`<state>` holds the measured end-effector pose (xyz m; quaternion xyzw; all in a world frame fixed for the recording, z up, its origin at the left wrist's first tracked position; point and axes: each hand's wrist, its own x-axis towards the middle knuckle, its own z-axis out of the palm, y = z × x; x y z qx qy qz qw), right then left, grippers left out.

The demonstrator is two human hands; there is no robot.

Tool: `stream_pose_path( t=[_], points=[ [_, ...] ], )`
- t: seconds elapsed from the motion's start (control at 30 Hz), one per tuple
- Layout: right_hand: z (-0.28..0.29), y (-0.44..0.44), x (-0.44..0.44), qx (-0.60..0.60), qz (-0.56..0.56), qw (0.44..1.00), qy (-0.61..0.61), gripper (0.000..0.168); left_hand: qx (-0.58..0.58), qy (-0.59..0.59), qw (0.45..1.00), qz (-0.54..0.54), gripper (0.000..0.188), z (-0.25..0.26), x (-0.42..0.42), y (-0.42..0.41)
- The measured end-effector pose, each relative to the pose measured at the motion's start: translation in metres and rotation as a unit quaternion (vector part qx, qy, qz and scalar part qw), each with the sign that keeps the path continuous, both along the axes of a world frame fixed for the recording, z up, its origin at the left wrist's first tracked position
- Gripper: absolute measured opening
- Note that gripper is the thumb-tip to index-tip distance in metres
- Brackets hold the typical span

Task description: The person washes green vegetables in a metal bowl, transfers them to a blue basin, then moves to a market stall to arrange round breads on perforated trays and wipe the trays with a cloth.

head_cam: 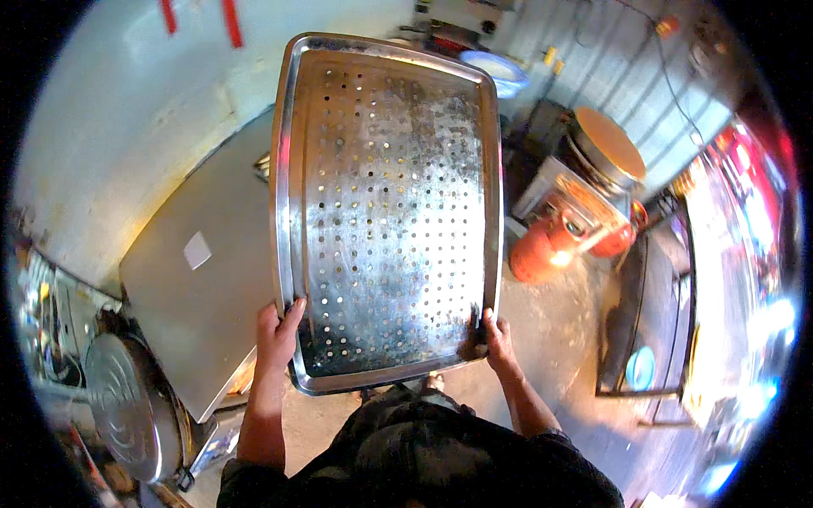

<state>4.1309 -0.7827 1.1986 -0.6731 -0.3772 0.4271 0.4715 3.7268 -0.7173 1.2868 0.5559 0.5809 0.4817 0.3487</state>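
A large perforated metal tray [387, 216] with a raised rim is held out in front of my body, above the floor. My left hand [279, 330] grips its left rim near the lower corner, thumb over the edge. On the opposite rim, also near the lower corner, my right hand [498, 340] has hold of it. The tray carries nothing on its surface, which shows dark stains towards the bottom and a bright glare at the right. The fingers under the tray are hidden.
At left a metal-topped table [190, 305] bears a small white square [197, 251], with a round metal lid [124, 406] beside it. Red gas cylinders [540, 251] stand at right below a round pot [606, 146]. A blue-rimmed basin [495, 71] sits behind. A rack [635, 317] stands far right.
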Motion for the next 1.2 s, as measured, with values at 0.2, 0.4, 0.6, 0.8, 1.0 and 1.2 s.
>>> stream_pose_path(
  t=[0.2,0.4,0.6,0.8,1.0,1.2],
  points=[
    [-0.039,-0.076,0.016,-0.022,-0.101,0.992,0.079,0.063,-0.03,0.048,0.993,-0.104,0.03,0.012,0.03,0.02],
    [-0.059,-0.155,0.086,-0.043,-0.17,0.966,0.19,0.071,-0.028,0.019,0.986,-0.165,0.031,-0.033,0.133,-0.007],
    [-0.106,-0.219,0.146,-0.076,-0.223,0.952,0.197,0.08,-0.075,0.038,0.977,-0.195,0.027,-0.078,0.205,-0.028],
    [-0.137,-0.274,0.183,-0.095,-0.299,0.927,0.207,0.072,-0.247,0.035,0.952,-0.177,0.029,-0.119,0.249,-0.046],
    [-0.18,-0.323,0.176,-0.146,-0.259,0.924,0.242,0.073,-0.449,-0.121,0.884,-0.052,0.03,-0.188,0.25,-0.091],
    [-0.209,-0.328,0.16,-0.308,-0.133,0.906,0.259,0.055,-0.401,-0.335,0.852,-0.04,0.019,-0.272,0.183,-0.203]
  ],
)
